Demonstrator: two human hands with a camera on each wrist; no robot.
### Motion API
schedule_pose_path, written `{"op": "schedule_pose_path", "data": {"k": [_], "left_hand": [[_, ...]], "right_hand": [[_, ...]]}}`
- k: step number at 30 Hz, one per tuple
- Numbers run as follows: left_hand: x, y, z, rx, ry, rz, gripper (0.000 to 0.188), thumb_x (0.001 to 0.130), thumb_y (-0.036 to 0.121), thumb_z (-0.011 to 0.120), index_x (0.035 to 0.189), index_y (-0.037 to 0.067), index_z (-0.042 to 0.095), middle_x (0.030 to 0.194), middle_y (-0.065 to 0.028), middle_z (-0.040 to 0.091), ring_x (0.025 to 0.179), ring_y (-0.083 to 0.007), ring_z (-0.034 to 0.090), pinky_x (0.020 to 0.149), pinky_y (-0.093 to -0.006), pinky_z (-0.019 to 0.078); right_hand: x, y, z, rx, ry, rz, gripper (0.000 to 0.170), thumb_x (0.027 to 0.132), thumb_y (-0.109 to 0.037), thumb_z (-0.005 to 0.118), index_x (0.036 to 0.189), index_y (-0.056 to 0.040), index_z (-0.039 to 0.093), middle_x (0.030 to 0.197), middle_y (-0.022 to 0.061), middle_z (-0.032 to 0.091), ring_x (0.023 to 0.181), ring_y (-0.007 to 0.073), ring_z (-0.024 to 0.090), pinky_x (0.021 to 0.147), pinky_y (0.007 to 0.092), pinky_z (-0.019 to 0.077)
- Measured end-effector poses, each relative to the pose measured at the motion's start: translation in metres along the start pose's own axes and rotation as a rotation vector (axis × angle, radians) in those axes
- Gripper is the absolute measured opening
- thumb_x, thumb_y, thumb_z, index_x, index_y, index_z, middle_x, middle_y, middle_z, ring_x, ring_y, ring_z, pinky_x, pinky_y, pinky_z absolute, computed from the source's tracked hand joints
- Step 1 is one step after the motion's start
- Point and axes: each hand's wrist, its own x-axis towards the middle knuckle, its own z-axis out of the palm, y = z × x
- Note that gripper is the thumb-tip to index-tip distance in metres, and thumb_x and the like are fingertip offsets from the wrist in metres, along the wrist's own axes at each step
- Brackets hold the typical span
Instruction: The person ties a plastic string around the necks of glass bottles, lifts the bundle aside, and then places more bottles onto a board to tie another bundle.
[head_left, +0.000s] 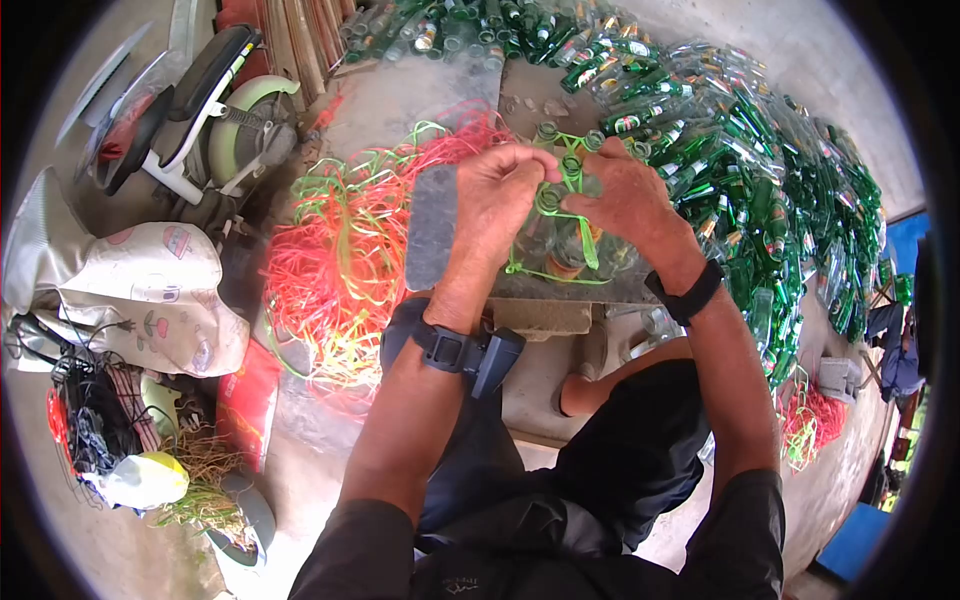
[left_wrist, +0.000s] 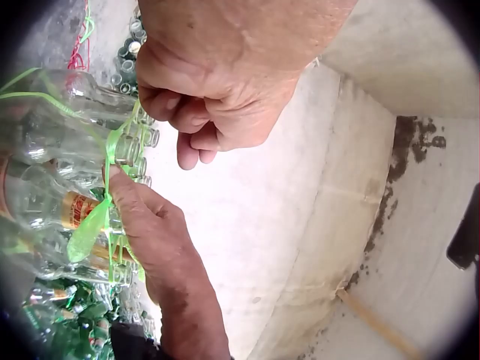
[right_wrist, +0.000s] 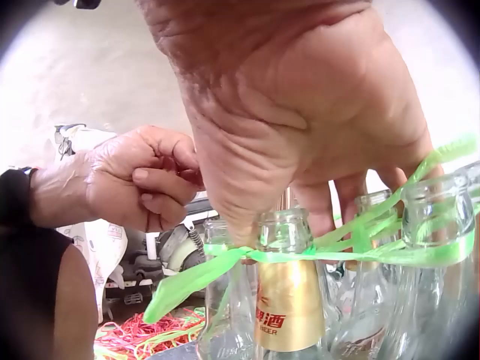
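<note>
A cluster of clear glass bottles (right_wrist: 290,300) stands upright, with a green plastic strap (right_wrist: 352,256) wound around the necks. One bottle has a gold label (right_wrist: 289,319). The left hand (head_left: 497,195) is just left of the necks, fingers curled, and pinches a strand of the strap at its fingertips. Over the necks spreads the right hand (head_left: 628,195); its thumb presses the strap against a neck, its other fingers reaching down the far side. A loose strap end (left_wrist: 88,231) hangs from the knot. The left thumb and index tips are partly hidden behind the right hand in the right wrist view.
The bottles stand on a grey slab (head_left: 432,235) in front of the person's knees. To the left lies a heap of red and green straps (head_left: 335,270). Green bottles (head_left: 740,190) are piled along the back and right. A scooter (head_left: 195,130) is at far left.
</note>
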Motion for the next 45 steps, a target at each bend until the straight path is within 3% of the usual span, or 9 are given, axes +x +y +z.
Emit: {"op": "schedule_pose_path", "data": {"k": [12, 14, 18, 20, 30, 32, 39, 41, 45], "left_hand": [[-0.004, 0.010, 0.007, 0.030, -0.005, -0.042, 0.018, 0.082, 0.001, 0.053, 0.078, 0.002, 0.070, 0.069, -0.0023, 0.064, 0.050, -0.0063, 0.051, 0.042, -0.0239, 0.0412], [-0.002, 0.008, 0.009, 0.018, 0.009, -0.041, 0.018, 0.082, 0.002, 0.053, 0.078, 0.003, 0.071, 0.068, -0.0014, 0.064, 0.050, -0.0054, 0.050, 0.042, -0.0225, 0.0395], [-0.001, 0.007, 0.010, 0.008, 0.013, -0.053, 0.018, 0.082, 0.002, 0.054, 0.079, 0.003, 0.071, 0.067, -0.0006, 0.064, 0.049, -0.0048, 0.049, 0.042, -0.0219, 0.0386], [-0.003, 0.009, 0.011, 0.006, 0.029, -0.044, 0.018, 0.082, 0.002, 0.054, 0.080, 0.002, 0.072, 0.065, -0.0004, 0.063, 0.049, -0.0042, 0.048, 0.042, -0.0214, 0.0381], [-0.008, 0.011, 0.010, 0.021, 0.034, -0.045, 0.019, 0.083, 0.002, 0.054, 0.079, 0.002, 0.072, 0.061, 0.0032, 0.058, 0.047, -0.0016, 0.040, 0.043, -0.0201, 0.0325], [-0.009, 0.011, 0.009, -0.002, 0.028, -0.055, 0.019, 0.082, 0.001, 0.053, 0.079, 0.003, 0.072, 0.062, 0.0037, 0.059, 0.049, -0.0013, 0.041, 0.045, -0.0189, 0.0314], [-0.009, 0.008, 0.007, -0.048, 0.028, -0.015, 0.018, 0.081, 0.000, 0.056, 0.079, 0.004, 0.073, 0.073, 0.0005, 0.067, 0.065, -0.0038, 0.054, 0.060, -0.0205, 0.0420], [-0.010, 0.007, 0.008, -0.019, 0.009, -0.011, 0.017, 0.081, 0.000, 0.056, 0.079, 0.003, 0.073, 0.074, -0.0002, 0.068, 0.064, -0.0035, 0.053, 0.059, -0.0201, 0.0410], [-0.015, 0.007, 0.019, -0.045, 0.010, -0.040, 0.017, 0.081, 0.002, 0.056, 0.080, 0.005, 0.072, 0.072, 0.0020, 0.067, 0.048, 0.0007, 0.036, 0.044, -0.0176, 0.0271]], "right_hand": [[0.031, 0.005, -0.010, -0.014, -0.496, 0.081, 0.069, 0.065, -0.051, 0.067, 0.108, 0.0027, 0.062, 0.085, 0.0232, 0.068, 0.083, 0.0372, 0.067, 0.073, 0.0460, 0.0525], [0.029, 0.011, -0.002, 0.040, -0.357, -0.022, 0.043, 0.069, -0.044, 0.068, 0.065, -0.0012, 0.063, 0.056, 0.0156, 0.058, 0.055, 0.0337, 0.059, 0.054, 0.0438, 0.0452], [0.026, 0.001, 0.004, -0.009, -0.212, 0.054, 0.047, 0.066, -0.043, 0.068, 0.085, -0.0006, 0.065, 0.066, 0.0179, 0.063, 0.065, 0.0365, 0.064, 0.060, 0.0457, 0.0492], [0.029, -0.006, -0.010, -0.068, -0.407, 0.112, 0.059, 0.066, -0.040, 0.067, 0.107, 0.0012, 0.059, 0.077, 0.0211, 0.067, 0.076, 0.0390, 0.066, 0.068, 0.0466, 0.0518], [0.025, -0.006, -0.012, -0.031, -0.270, 0.062, 0.034, 0.071, -0.029, 0.061, 0.072, 0.0044, 0.062, 0.071, 0.0248, 0.063, 0.072, 0.0407, 0.065, 0.069, 0.0474, 0.0520], [0.027, -0.018, -0.032, -0.059, -0.539, 0.144, 0.050, 0.078, -0.034, 0.058, 0.114, -0.0002, 0.061, 0.102, 0.0245, 0.067, 0.097, 0.0381, 0.065, 0.085, 0.0466, 0.0509], [0.014, 0.016, -0.026, -0.121, -0.550, 0.035, 0.039, 0.075, -0.026, 0.057, 0.100, 0.0030, 0.062, 0.083, 0.0252, 0.066, 0.084, 0.0402, 0.066, 0.077, 0.0467, 0.0520], [0.002, 0.029, -0.023, -0.022, -0.355, -0.051, 0.034, 0.073, -0.025, 0.062, 0.060, 0.0057, 0.052, 0.060, 0.0247, 0.053, 0.057, 0.0414, 0.055, 0.056, 0.0482, 0.0438], [-0.016, 0.032, -0.052, -0.077, -0.512, 0.128, 0.026, 0.072, -0.021, 0.059, 0.078, 0.0035, 0.063, 0.073, 0.0243, 0.064, 0.073, 0.0412, 0.064, 0.068, 0.0479, 0.0503]]}}
